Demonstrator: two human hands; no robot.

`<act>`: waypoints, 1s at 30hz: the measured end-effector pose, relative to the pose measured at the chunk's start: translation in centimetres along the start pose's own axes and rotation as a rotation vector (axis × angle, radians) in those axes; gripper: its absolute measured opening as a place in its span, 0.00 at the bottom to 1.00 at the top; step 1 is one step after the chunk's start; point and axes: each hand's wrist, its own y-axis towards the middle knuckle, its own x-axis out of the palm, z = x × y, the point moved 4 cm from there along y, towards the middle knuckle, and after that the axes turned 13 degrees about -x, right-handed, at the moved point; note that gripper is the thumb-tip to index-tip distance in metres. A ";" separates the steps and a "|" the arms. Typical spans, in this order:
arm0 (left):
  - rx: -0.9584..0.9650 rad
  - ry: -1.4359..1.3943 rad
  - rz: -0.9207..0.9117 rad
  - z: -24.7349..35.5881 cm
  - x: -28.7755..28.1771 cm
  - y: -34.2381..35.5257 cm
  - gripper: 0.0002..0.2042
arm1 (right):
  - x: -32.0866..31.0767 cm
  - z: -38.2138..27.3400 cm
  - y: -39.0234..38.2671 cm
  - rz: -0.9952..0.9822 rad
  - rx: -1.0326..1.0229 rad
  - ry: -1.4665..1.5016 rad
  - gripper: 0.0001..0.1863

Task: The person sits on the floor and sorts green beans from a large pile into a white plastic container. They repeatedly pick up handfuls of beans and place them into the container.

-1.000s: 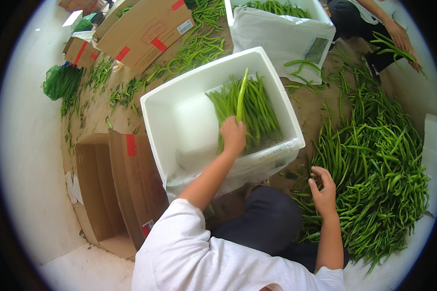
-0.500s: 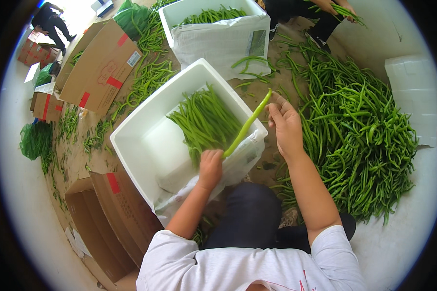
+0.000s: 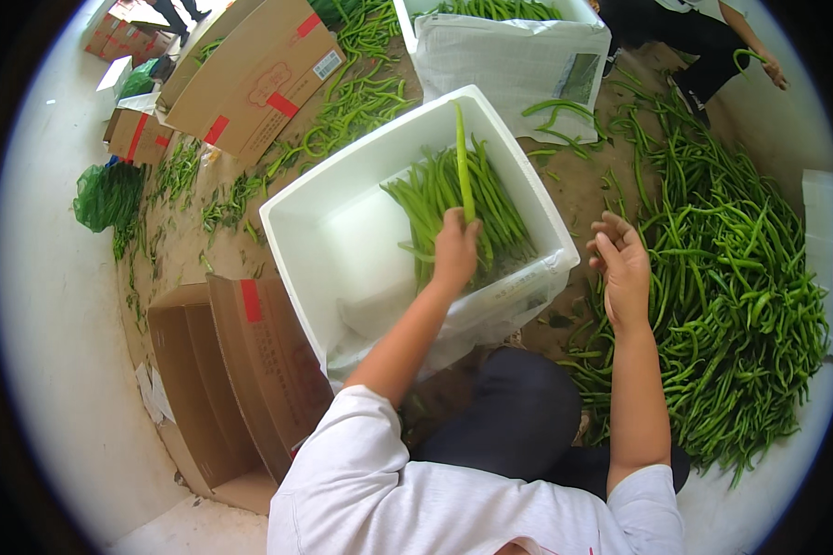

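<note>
My left hand (image 3: 456, 248) is closed round the lower end of a long light-green chili pepper (image 3: 464, 162), held upright over the white foam box (image 3: 319, 194). Beneath it, a bundle of long green peppers (image 3: 416, 199) lies lengthwise in the right part of the box. A plastic sheet (image 3: 518, 289) hangs over the box's near edge. Just right of the box, my right hand (image 3: 624, 264) is raised with fingers loosely curled and apart, nothing in it. It is nearest to the big heap of green peppers (image 3: 731, 305) on the floor.
Another foam box (image 3: 518, 60) with peppers stands beyond. Cardboard cartons (image 3: 259, 88) stand at far left, and an open carton (image 3: 190, 388) at near left. Loose peppers (image 3: 352, 106) litter the floor. At far right, another person's hand (image 3: 774, 69) is beside a pepper.
My right hand has let go of the pepper's tip. My left hand has carried the pepper over the bundle in the box and turned it upright. The whole view has shifted.
</note>
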 end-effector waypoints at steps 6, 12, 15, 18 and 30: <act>0.083 0.456 -0.148 1.1 4.2 0.2 0.12 | -3.8 3.5 -1.8 0.031 0.171 -0.028 0.17; -0.032 0.059 0.367 -1.1 -1.9 -2.9 0.12 | -10.6 5.3 -4.2 0.134 0.249 -0.135 0.16; -0.859 -0.259 0.426 -13.3 -5.0 1.4 0.20 | -10.9 6.9 -5.7 0.129 0.298 -0.112 0.16; -1.067 -0.657 0.130 -16.9 -3.1 4.2 0.19 | -10.8 7.7 -6.5 0.124 0.323 -0.107 0.16; -0.342 -0.384 0.489 -13.4 -3.6 4.6 0.13 | -21.4 12.8 -10.3 -0.041 0.603 -0.941 0.19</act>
